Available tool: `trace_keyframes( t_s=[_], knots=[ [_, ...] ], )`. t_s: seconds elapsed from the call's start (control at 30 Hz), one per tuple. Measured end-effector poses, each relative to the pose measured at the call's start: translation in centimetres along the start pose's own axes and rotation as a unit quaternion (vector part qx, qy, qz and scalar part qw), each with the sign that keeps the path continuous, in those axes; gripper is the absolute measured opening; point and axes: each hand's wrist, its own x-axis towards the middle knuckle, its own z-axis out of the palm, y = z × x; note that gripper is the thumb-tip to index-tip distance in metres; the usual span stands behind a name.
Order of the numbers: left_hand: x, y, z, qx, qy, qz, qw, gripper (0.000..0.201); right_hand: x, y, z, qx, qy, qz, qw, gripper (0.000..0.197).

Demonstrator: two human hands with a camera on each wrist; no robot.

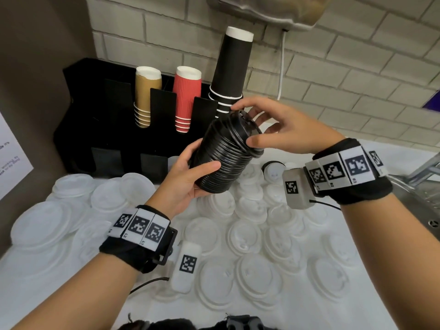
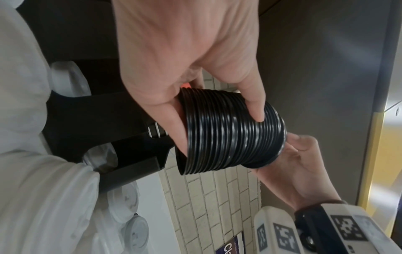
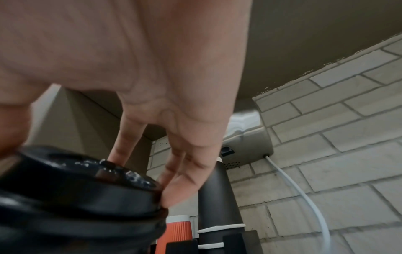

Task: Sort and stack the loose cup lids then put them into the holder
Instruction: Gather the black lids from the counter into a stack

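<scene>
Both grips hold the ribbed stack of black plastic cup lids (image 1: 225, 154) tilted above the tabletop (image 1: 152, 313): left hand (image 1: 188, 177) curled round its lower end, right hand (image 1: 283, 129) pinching the top lid's rim. Only the head view shows loose white plastic lids (image 1: 254, 234) crowding below; the black cup-and-lid holder (image 1: 78, 129) stands just behind, well apart from the near edge.
</scene>
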Motion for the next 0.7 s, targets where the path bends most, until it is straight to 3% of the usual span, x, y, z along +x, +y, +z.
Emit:
trace_keyframes(
  t_s=[0.27, 0.43, 0.7],
  knots=[
    [0.0, -0.8, -0.3, 0.025, -0.022, -0.011, 0.999, 0.059, 0.9, -0.2, -0.1, -0.004, -0.058, 0.011, 0.998, 0.053],
    [0.1, -1.2, -0.2, 0.021, -0.024, -0.018, 0.999, 0.066, 1.1, -0.5, 0.0, -0.027, -0.08, -0.008, 0.996, 0.055],
    [0.3, -1.7, -0.1, -0.021, -0.016, -0.017, 1.0, 0.059, 0.8, -0.3, 0.0, -0.035, -0.066, -0.021, 0.997, 0.055]
  ],
)
